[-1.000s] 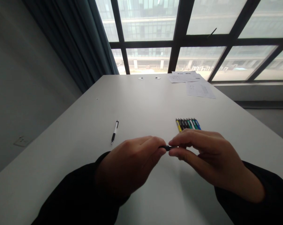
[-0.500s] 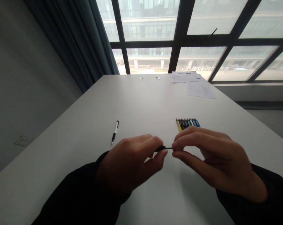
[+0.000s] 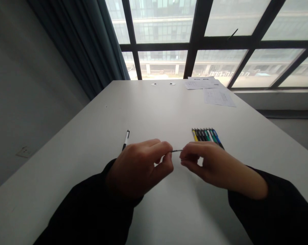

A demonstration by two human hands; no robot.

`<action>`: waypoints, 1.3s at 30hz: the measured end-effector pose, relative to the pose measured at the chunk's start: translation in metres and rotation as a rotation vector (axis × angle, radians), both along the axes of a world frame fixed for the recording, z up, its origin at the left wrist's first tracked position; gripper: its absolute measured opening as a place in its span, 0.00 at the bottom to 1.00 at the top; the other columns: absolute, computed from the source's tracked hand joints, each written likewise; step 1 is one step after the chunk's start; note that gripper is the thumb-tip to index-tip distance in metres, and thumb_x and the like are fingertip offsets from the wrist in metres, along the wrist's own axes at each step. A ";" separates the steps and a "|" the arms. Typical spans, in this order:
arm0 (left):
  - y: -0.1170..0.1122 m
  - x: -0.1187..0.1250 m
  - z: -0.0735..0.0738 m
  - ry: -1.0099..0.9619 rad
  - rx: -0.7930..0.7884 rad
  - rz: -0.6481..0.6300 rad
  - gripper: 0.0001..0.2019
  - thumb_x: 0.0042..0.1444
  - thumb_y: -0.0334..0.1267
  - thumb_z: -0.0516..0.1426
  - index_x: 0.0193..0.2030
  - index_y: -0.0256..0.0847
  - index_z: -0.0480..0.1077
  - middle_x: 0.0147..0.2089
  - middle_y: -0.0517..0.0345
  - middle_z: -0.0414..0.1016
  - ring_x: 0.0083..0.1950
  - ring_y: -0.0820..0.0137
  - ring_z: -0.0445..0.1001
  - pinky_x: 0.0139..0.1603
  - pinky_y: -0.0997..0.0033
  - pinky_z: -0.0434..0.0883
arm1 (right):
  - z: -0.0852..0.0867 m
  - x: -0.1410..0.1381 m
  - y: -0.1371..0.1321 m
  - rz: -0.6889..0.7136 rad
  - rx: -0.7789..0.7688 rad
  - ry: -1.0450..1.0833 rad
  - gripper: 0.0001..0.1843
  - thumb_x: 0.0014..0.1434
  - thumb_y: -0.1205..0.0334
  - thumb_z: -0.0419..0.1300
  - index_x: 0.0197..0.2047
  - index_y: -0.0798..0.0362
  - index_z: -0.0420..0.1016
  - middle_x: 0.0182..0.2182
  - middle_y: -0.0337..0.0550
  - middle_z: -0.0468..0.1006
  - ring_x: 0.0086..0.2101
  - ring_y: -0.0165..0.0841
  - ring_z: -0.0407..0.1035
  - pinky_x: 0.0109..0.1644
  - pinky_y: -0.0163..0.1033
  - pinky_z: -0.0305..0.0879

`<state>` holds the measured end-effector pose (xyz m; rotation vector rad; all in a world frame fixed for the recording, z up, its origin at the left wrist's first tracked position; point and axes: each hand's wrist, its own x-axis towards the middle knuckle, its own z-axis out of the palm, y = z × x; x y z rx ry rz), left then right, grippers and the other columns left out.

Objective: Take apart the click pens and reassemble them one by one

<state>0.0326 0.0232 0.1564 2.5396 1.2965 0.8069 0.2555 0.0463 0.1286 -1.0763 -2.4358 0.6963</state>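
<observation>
My left hand (image 3: 141,166) is closed in a pinch on a thin, dark, ribbed pen spring (image 3: 176,150) above the table. What else may sit inside those fingers is hidden. My right hand (image 3: 207,163) has its fingertips bent together at the spring's right end, and they cover that tip. The spring bridges the small gap between both hands, roughly level. Just beyond my left hand lies a white and black pen (image 3: 126,137), its lower end partly covered.
Past my right hand, a row of several pens (image 3: 206,134) in yellow, black, green, white and blue lies side by side. Printed papers (image 3: 219,97) rest at the far right of the white table (image 3: 154,112). Windows and a dark curtain (image 3: 87,44) stand behind.
Both hands have moved up slightly, the right one also leftward with its fingers more curled. The black pen piece seen at my left fingertips no longer shows; only the thin spring does.
</observation>
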 end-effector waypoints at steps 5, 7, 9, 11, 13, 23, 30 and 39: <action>0.000 0.001 0.002 0.037 -0.040 0.003 0.10 0.61 0.35 0.52 0.36 0.40 0.75 0.28 0.61 0.73 0.27 0.75 0.69 0.31 0.75 0.66 | -0.048 -0.014 0.016 0.041 -0.124 -0.393 0.03 0.56 0.67 0.60 0.31 0.54 0.75 0.30 0.45 0.78 0.30 0.33 0.69 0.34 0.36 0.60; -0.001 0.002 0.003 0.039 -0.047 0.002 0.10 0.62 0.36 0.52 0.38 0.41 0.75 0.28 0.61 0.74 0.27 0.75 0.70 0.32 0.76 0.67 | -0.060 -0.016 0.018 0.049 -0.120 -0.435 0.05 0.56 0.69 0.58 0.30 0.54 0.75 0.29 0.46 0.78 0.30 0.33 0.69 0.35 0.36 0.59; -0.001 0.002 0.005 0.034 -0.055 0.003 0.10 0.63 0.37 0.52 0.38 0.41 0.75 0.29 0.61 0.74 0.28 0.75 0.70 0.32 0.75 0.67 | -0.065 -0.016 0.019 0.056 -0.113 -0.433 0.06 0.56 0.69 0.57 0.31 0.55 0.75 0.29 0.46 0.77 0.30 0.33 0.69 0.35 0.36 0.59; -0.001 0.003 0.006 0.036 -0.072 0.004 0.11 0.63 0.37 0.51 0.38 0.41 0.75 0.29 0.61 0.75 0.28 0.74 0.71 0.32 0.75 0.67 | -0.066 -0.015 0.018 0.063 -0.115 -0.409 0.06 0.57 0.70 0.56 0.32 0.56 0.75 0.30 0.48 0.78 0.31 0.34 0.70 0.36 0.36 0.60; -0.001 0.003 0.007 0.048 -0.089 0.003 0.11 0.64 0.39 0.51 0.37 0.41 0.74 0.30 0.60 0.75 0.28 0.74 0.71 0.32 0.75 0.66 | -0.066 -0.014 0.018 0.064 -0.131 -0.393 0.06 0.56 0.70 0.57 0.33 0.56 0.76 0.31 0.49 0.78 0.32 0.34 0.71 0.37 0.36 0.60; 0.000 0.000 0.004 0.106 -0.093 -0.042 0.15 0.66 0.42 0.50 0.30 0.39 0.68 0.26 0.63 0.69 0.24 0.77 0.64 0.27 0.75 0.60 | -0.006 0.004 0.016 0.098 -0.401 0.258 0.15 0.58 0.58 0.66 0.46 0.57 0.74 0.34 0.43 0.79 0.32 0.30 0.72 0.38 0.37 0.70; 0.000 -0.004 -0.004 0.126 -0.045 -0.092 0.16 0.65 0.43 0.51 0.28 0.40 0.67 0.25 0.65 0.67 0.22 0.78 0.62 0.25 0.75 0.57 | 0.009 0.017 0.005 0.265 -0.612 0.690 0.12 0.59 0.71 0.65 0.47 0.57 0.77 0.37 0.46 0.81 0.37 0.31 0.76 0.42 0.37 0.75; 0.001 -0.006 -0.005 0.142 -0.007 -0.172 0.17 0.66 0.44 0.51 0.27 0.40 0.66 0.24 0.66 0.65 0.21 0.79 0.59 0.24 0.75 0.54 | 0.008 0.008 0.005 0.263 -0.674 0.761 0.08 0.53 0.75 0.69 0.37 0.58 0.80 0.42 0.47 0.81 0.36 0.29 0.77 0.42 0.36 0.77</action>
